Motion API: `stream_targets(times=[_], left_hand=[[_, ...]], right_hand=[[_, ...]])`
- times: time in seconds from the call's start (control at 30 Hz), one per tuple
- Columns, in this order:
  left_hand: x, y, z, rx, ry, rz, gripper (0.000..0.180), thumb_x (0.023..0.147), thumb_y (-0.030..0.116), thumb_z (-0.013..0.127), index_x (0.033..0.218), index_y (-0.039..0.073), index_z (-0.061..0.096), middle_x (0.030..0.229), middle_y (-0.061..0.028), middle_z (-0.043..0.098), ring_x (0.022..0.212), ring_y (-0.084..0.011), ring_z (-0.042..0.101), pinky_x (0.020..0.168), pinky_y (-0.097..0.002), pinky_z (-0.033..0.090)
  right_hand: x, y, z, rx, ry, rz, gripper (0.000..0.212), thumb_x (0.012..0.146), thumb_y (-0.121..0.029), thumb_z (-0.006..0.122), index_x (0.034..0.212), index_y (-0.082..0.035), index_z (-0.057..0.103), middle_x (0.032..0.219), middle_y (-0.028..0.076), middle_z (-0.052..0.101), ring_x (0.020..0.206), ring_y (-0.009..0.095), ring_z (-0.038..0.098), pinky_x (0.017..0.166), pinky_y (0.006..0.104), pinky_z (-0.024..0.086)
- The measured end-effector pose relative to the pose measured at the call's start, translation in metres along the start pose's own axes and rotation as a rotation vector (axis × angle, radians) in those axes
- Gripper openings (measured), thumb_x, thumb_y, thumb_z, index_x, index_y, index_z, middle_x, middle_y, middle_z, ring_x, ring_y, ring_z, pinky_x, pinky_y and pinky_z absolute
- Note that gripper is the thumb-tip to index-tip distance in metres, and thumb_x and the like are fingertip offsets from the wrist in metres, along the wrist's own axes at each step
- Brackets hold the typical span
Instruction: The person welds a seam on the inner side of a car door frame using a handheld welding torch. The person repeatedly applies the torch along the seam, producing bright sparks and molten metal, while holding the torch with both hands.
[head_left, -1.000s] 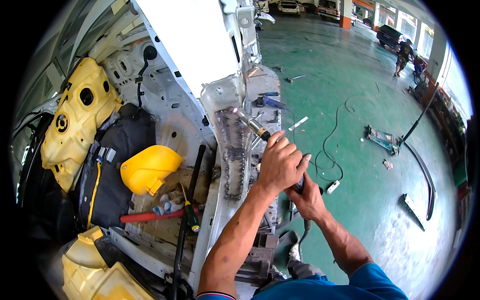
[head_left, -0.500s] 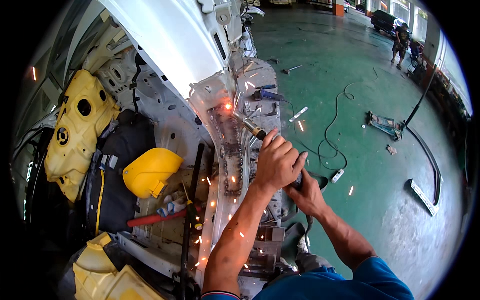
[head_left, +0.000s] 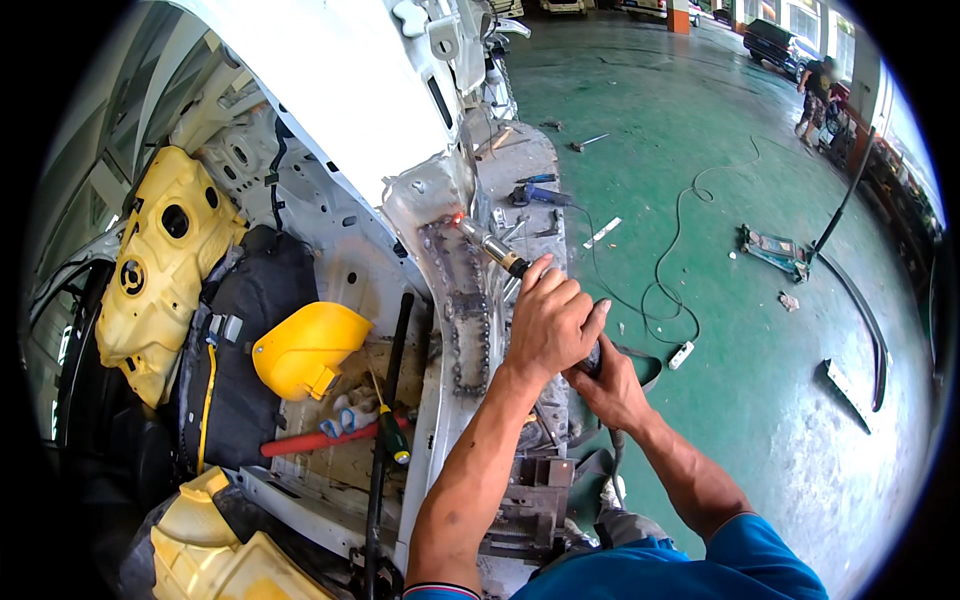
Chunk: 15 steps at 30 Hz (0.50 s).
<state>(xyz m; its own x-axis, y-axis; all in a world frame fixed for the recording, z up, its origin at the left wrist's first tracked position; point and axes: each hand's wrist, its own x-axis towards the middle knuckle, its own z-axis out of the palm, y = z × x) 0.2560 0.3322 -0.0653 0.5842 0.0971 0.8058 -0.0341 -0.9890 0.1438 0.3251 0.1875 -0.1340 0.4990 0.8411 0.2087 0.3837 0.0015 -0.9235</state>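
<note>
Metal (head_left: 457, 217) is glowing red at the tip (head_left: 466, 228) of a welding torch (head_left: 490, 247).
The left hand (head_left: 550, 325) is gripping it, fingers folded round; the right hand (head_left: 612, 388) is clasping the handle (head_left: 593, 358) just behind. Its tip is facing the top of a bead-edged patch (head_left: 465, 325) on the white car body (head_left: 310, 90).

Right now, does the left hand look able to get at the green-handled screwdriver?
Probably not as it is: the left hand is closed around the welding torch. With that hand free, likely yes, since the green-handled screwdriver lies uncovered to its left.
</note>
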Motion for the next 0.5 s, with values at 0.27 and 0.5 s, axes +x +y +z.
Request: stream_targets(times=[0.27,0.5], left_hand=[[0.0005,-0.0013,0.0014,0.005,0.000,-0.003,0.033,0.089,0.019,0.077,0.063,0.005,0.062,0.065,-0.0086,0.054,0.074,-0.0290,0.057,0.109,-0.0526,0.045],[0.0008,0.0018,-0.0019,0.024,-0.024,-0.021,0.032,0.090,0.022,0.076,0.064,0.006,0.064,0.067,-0.0090,0.057,0.078,-0.0288,0.058,0.113,-0.0520,0.044]], right_hand=[[0.0018,-0.0013,-0.0014,-0.002,-0.028,0.045,0.050,0.092,-0.027,0.079,0.125,0.003,0.057,0.092,0.027,0.073,0.088,0.048,0.072,0.077,0.0506,0.055],[0.0001,-0.0016,-0.0007,-0.034,-0.017,0.052,0.056,0.091,-0.028,0.079,0.131,0.002,0.054,0.097,0.032,0.072,0.095,0.055,0.069,0.082,0.0549,0.055]])
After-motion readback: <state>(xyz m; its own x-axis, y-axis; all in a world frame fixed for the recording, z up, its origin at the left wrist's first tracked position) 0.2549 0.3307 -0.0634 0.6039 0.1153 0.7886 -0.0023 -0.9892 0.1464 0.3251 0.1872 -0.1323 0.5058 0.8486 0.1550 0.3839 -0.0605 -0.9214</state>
